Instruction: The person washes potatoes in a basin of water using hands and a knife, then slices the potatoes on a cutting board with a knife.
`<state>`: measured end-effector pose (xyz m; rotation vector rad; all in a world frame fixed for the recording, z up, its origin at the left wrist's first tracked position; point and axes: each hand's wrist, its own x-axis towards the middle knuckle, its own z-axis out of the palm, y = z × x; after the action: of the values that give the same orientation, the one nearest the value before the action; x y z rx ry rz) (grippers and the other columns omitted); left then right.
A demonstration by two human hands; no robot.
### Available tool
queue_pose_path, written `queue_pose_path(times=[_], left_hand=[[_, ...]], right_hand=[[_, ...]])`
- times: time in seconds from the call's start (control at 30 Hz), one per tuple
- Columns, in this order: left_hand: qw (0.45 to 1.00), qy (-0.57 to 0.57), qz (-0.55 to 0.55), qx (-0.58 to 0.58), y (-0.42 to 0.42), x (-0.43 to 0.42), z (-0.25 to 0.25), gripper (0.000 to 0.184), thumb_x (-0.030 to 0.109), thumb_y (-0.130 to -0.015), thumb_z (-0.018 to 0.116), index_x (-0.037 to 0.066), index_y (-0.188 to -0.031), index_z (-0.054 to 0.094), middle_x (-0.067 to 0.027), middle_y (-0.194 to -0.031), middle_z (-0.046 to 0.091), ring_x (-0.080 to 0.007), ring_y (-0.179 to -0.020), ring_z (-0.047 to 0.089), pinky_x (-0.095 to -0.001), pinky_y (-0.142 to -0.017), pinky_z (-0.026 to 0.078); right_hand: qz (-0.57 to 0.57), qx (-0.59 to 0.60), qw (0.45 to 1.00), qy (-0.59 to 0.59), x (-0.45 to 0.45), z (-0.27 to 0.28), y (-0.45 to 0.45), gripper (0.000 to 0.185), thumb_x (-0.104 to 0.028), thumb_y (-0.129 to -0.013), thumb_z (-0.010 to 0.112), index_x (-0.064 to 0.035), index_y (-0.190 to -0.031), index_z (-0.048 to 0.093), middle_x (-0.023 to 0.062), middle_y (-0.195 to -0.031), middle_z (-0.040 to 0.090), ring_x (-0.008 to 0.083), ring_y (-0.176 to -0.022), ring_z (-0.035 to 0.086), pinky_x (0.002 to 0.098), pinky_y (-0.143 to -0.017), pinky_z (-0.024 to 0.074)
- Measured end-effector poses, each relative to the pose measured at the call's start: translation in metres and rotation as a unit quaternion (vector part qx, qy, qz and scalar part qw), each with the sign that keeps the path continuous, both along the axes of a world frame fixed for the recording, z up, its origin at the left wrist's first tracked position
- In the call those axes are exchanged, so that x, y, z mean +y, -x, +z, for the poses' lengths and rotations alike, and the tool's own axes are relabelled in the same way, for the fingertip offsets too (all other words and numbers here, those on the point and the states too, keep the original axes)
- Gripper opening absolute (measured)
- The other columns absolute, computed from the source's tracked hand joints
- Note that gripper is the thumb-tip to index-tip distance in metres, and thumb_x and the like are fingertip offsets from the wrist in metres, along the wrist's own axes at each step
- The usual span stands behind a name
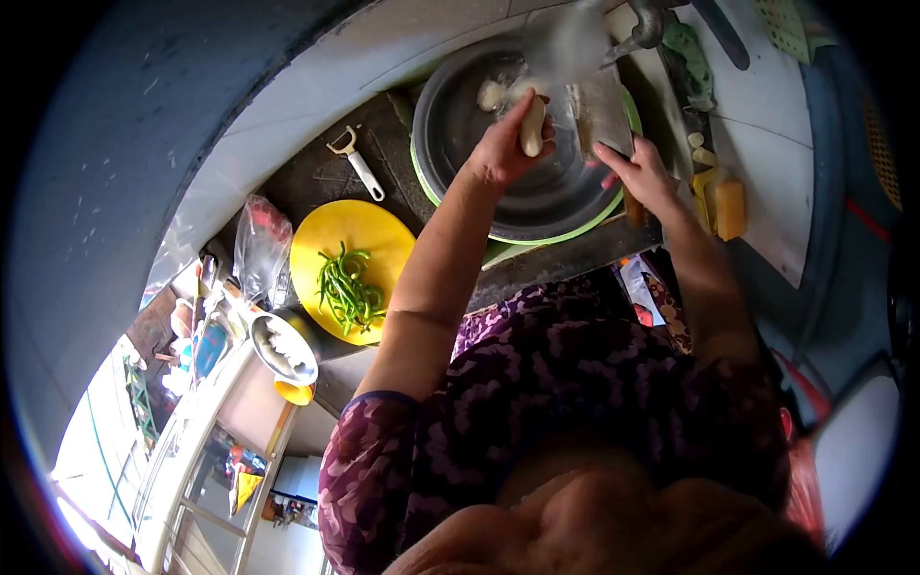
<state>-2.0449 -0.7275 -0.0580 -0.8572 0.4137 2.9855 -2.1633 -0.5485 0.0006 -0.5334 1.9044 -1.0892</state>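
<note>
Over the basin (448, 134), the left hand (504, 149) (thumb extended) clasps pale food (533, 132).

Hands: we count two, a left hand (500, 151) and a right hand (644, 178).
Broad knife (606, 120): one.
Held pale piece (533, 130): we see one.
Pale lumps (492, 95): at least two, too blurred for us to be exact.
Dark basin (445, 153): one.
Peeler (364, 177): one.
Yellow board (309, 259): one.
Green strips (347, 292): many, overlapping beyond our count.
Plastic bag (255, 251): we find one.
Metal pot (299, 371): one.
Tap (649, 26): one.
Orange block (730, 213): one.
</note>
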Motion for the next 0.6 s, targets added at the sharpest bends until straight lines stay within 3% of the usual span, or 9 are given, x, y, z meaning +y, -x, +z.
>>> queue_pose_path(times=[0.03, 0.07, 0.1, 0.13, 0.2, 0.3, 0.4, 0.57, 0.6], left_hand=[[1.0, -0.013, -0.005, 0.018, 0.005, -0.003, -0.007, 0.043, 0.045, -0.096, 0.053, 0.005, -0.11, 0.054, -0.0042, -0.084, 0.053, -0.0147, -0.069, 0.048, -0.0259, -0.058, 0.044], [0.999, -0.027, -0.011, 0.037, 0.013, -0.008, -0.017, 0.043, 0.044, -0.096, 0.054, 0.004, -0.11, 0.054, -0.0045, -0.084, 0.053, -0.0152, -0.069, 0.049, -0.0264, -0.058, 0.045], [0.998, -0.039, -0.017, 0.055, 0.02, -0.012, -0.019, 0.043, 0.043, -0.095, 0.055, 0.003, -0.111, 0.054, -0.0048, -0.085, 0.054, -0.0156, -0.069, 0.05, -0.027, -0.057, 0.046], [0.999, 0.017, 0.028, 0.011, 0.029, -0.009, -0.021, 0.047, 0.041, -0.098, 0.052, -0.002, -0.117, 0.054, -0.0063, -0.086, 0.056, -0.0138, -0.072, 0.052, -0.0259, -0.059, 0.047], [0.999, 0.037, 0.022, 0.005, 0.039, -0.013, -0.023, 0.046, 0.04, -0.098, 0.05, -0.002, -0.116, 0.056, -0.0071, -0.087, 0.057, -0.0145, -0.073, 0.054, -0.0266, -0.058, 0.049], [0.996, 0.085, 0.001, -0.026, 0.047, -0.011, -0.027, 0.046, 0.042, -0.1, 0.044, 0.001, -0.115, 0.06, -0.0065, -0.085, 0.06, -0.0153, -0.067, 0.055, -0.0256, -0.053, 0.049], [0.996, 0.07, -0.063, 0.011, 0.047, -0.013, -0.038, 0.046, 0.044, -0.101, 0.041, 0.004, -0.114, 0.06, -0.005, -0.081, 0.06, -0.0146, -0.062, 0.055, -0.0242, -0.047, 0.044], [0.994, -0.029, -0.101, 0.011, 0.05, -0.007, -0.05, 0.047, 0.047, -0.1, 0.04, 0.006, -0.112, 0.06, -0.0041, -0.075, 0.06, -0.0151, -0.058, 0.056, -0.0226, -0.038, 0.034], [0.997, 0.001, -0.081, -0.002, 0.051, -0.003, -0.047, 0.043, 0.042, -0.099, 0.042, 0.006, -0.113, 0.06, -0.0047, -0.08, 0.061, -0.0166, -0.063, 0.058, -0.025, -0.042, 0.039]], right_hand=[[-0.008, -0.013, 1.0, 0.0, 0.005, 0.003, -0.005, 0.03, -0.027, -0.091, 0.065, 0.0002, -0.103, 0.061, 0.0046, -0.069, 0.064, 0.0106, -0.048, 0.055, 0.0246, -0.044, 0.0436], [-0.051, -0.025, 0.998, 0.0, 0.009, 0.008, -0.012, 0.024, -0.027, -0.089, 0.067, -0.0032, -0.087, 0.062, 0.0015, -0.06, 0.058, 0.0091, -0.043, 0.05, 0.024, -0.042, 0.0384], [-0.056, -0.056, 0.997, -0.002, 0.012, 0.004, -0.009, 0.024, -0.027, -0.089, 0.068, -0.0042, -0.083, 0.06, 0.0007, -0.059, 0.056, 0.0086, -0.043, 0.049, 0.0244, -0.041, 0.0363], [-0.063, -0.087, 0.994, -0.003, 0.019, -0.003, -0.005, 0.025, -0.027, -0.088, 0.069, -0.0053, -0.079, 0.059, 0.0, -0.057, 0.054, 0.0082, -0.042, 0.047, 0.0247, -0.041, 0.0343], [-0.088, -0.132, 0.987, -0.007, 0.021, -0.004, -0.004, 0.03, -0.026, -0.084, 0.073, -0.009, -0.068, 0.055, -0.0023, -0.054, 0.05, 0.007, -0.043, 0.044, 0.025, -0.042, 0.0298], [-0.117, -0.131, 0.982, 0.073, 0.01, -0.002, -0.01, 0.027, -0.026, -0.084, 0.074, -0.0082, -0.072, 0.058, -0.0041, -0.054, 0.05, 0.007, -0.045, 0.045, 0.0241, -0.045, 0.0317], [-0.166, -0.124, 0.97, 0.125, -0.004, -0.001, -0.009, 0.024, -0.023, -0.083, 0.075, -0.0037, -0.093, 0.065, 0.0019, -0.08, 0.064, 0.009, -0.072, 0.059, 0.0244, -0.066, 0.0457], [-0.103, -0.022, 0.993, 0.046, -0.012, -0.01, 0.005, 0.036, -0.022, -0.083, 0.076, -0.0005, -0.109, 0.064, 0.0049, -0.098, 0.067, 0.0118, -0.089, 0.061, 0.0267, -0.08, 0.0462], [-0.075, -0.004, 0.997, 0.028, -0.013, -0.011, 0.008, 0.039, -0.023, -0.082, 0.076, 0.0001, -0.111, 0.063, 0.0055, -0.099, 0.067, 0.0122, -0.091, 0.061, 0.0271, -0.081, 0.046]])
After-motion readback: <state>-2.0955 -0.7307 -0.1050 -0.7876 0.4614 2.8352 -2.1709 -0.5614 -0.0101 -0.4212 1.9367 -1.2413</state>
